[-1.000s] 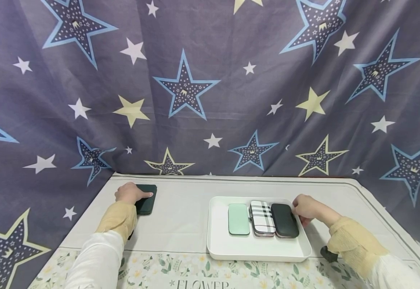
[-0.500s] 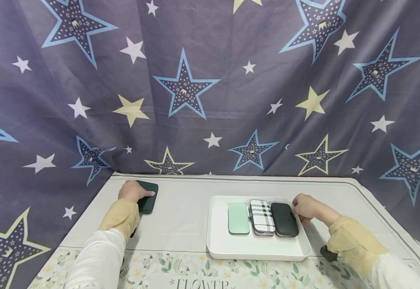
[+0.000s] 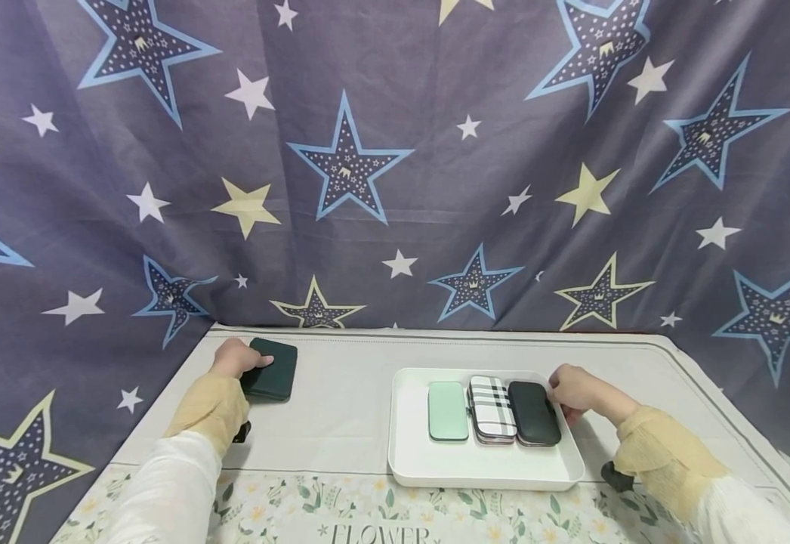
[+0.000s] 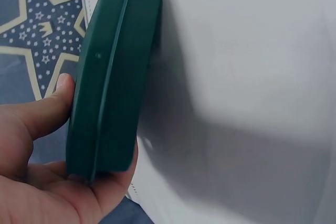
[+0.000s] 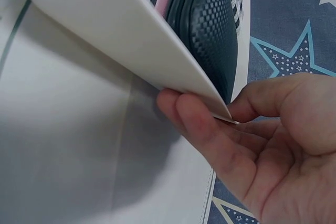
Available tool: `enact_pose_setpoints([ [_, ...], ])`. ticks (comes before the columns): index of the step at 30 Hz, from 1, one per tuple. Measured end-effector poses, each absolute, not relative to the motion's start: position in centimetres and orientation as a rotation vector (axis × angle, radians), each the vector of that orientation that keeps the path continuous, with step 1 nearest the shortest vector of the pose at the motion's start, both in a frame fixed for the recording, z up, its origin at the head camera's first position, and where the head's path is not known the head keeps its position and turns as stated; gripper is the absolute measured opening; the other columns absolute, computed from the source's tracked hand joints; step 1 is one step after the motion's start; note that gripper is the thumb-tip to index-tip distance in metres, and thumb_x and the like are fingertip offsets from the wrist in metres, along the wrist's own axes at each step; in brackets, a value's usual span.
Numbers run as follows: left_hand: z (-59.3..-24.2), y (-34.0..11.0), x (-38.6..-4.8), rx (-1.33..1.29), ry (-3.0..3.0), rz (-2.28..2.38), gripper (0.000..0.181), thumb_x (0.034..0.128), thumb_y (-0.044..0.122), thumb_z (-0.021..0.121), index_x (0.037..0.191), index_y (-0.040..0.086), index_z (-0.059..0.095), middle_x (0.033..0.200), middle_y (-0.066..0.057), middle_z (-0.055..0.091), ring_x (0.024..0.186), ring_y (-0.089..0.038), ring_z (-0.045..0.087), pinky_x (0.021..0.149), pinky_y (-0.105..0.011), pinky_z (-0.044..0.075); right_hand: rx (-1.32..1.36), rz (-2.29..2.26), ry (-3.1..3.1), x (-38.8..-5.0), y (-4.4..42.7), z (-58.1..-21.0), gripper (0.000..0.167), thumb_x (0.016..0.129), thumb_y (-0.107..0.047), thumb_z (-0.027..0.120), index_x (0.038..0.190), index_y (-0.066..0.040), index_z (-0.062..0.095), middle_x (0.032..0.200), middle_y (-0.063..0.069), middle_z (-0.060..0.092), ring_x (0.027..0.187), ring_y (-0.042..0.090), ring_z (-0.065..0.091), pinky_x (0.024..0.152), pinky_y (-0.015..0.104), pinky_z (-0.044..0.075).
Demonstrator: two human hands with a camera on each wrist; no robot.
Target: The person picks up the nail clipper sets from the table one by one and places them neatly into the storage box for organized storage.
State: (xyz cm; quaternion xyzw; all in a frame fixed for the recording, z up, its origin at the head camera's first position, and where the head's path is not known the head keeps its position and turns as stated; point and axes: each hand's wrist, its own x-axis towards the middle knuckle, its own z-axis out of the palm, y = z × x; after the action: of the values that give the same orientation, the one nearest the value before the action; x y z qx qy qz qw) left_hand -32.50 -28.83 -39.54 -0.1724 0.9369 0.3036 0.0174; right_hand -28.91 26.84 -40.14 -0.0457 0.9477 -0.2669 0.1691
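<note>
My left hand [image 3: 235,358] holds a dark green, flat rectangular case [image 3: 277,372] near the table's far left corner. Its thumb lies on the upper face, and in the left wrist view the fingers curl beneath the case [image 4: 113,77], with a seam running along its edge. At the right, my right hand [image 3: 580,391] pinches the right rim of a white tray [image 3: 425,462]. The right wrist view has the thumb inside the rim and the fingers outside. In the tray lie a mint-green case [image 3: 448,412], a black-and-white plaid case [image 3: 493,408] and a black case [image 3: 534,413] with a woven-look cover.
A white tablecloth [image 3: 340,400] covers the table, with a floral, lettered band [image 3: 340,506] along the near side. Behind the table hangs a purple-grey curtain [image 3: 395,151] with stars. Dark wrist-worn devices show beneath both forearms.
The left hand first shifted slightly right and away with the green case, then slid back left, so more of the case shows. The right hand and tray stay in place.
</note>
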Motion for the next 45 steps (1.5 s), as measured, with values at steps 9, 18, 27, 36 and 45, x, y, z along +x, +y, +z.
enact_pose_setpoints([
  [9,-40.4,-29.3,-32.5,-0.606,2.599,1.434,0.075,0.0891,0.017,0.064,0.135,-0.023,0.021,0.133,-0.038,0.032,0.114,-0.041,0.047,0.102,-0.047,0.041,-0.125,-0.76,2.698,-28.9,26.7,-40.3,0.019,0.089,0.0,0.05,0.096,0.012,0.062,0.062,0.012,0.058,0.05,0.018,0.062,0.051,0.03,0.057],
  [18,-39.8,-27.6,-33.2,-0.587,2.348,1.684,0.077,0.0921,0.017,0.061,0.141,-0.017,0.012,0.133,-0.028,0.037,0.095,-0.021,0.053,0.087,-0.034,0.053,-0.123,-0.739,2.705,-28.9,26.7,-40.3,0.02,0.089,-0.001,0.051,0.098,0.014,0.062,0.064,0.012,0.059,0.051,0.017,0.062,0.051,0.03,0.057],
  [27,-38.7,-25.4,-33.8,-0.568,2.181,1.849,0.072,0.0918,0.018,0.063,0.142,-0.014,0.023,0.136,-0.025,0.04,0.083,-0.014,0.057,0.073,-0.028,0.055,-0.118,-0.749,2.699,-29.0,26.8,-40.4,0.025,0.089,-0.001,0.05,0.104,0.017,0.058,0.066,0.013,0.059,0.053,0.018,0.062,0.052,0.03,0.057],
  [36,-36.6,-23.3,-33.7,-0.421,2.068,1.939,0.063,0.0909,0.018,0.064,0.138,-0.01,0.033,0.083,-0.003,0.062,0.068,-0.011,0.064,0.069,-0.028,0.058,-0.136,-0.719,2.714,-29.1,26.9,-40.3,0.021,0.089,-0.002,0.051,0.099,0.013,0.062,0.062,0.011,0.059,0.05,0.017,0.062,0.05,0.029,0.056],
  [45,-35.3,-19.8,-32.9,-0.362,2.027,1.985,0.056,0.0881,0.017,0.068,0.132,-0.009,0.044,0.07,-0.001,0.067,0.065,-0.011,0.067,0.071,-0.029,0.058,-0.139,-0.728,2.711,-29.0,26.9,-40.2,0.02,0.089,-0.002,0.052,0.097,0.012,0.063,0.062,0.011,0.059,0.05,0.016,0.061,0.05,0.029,0.056],
])
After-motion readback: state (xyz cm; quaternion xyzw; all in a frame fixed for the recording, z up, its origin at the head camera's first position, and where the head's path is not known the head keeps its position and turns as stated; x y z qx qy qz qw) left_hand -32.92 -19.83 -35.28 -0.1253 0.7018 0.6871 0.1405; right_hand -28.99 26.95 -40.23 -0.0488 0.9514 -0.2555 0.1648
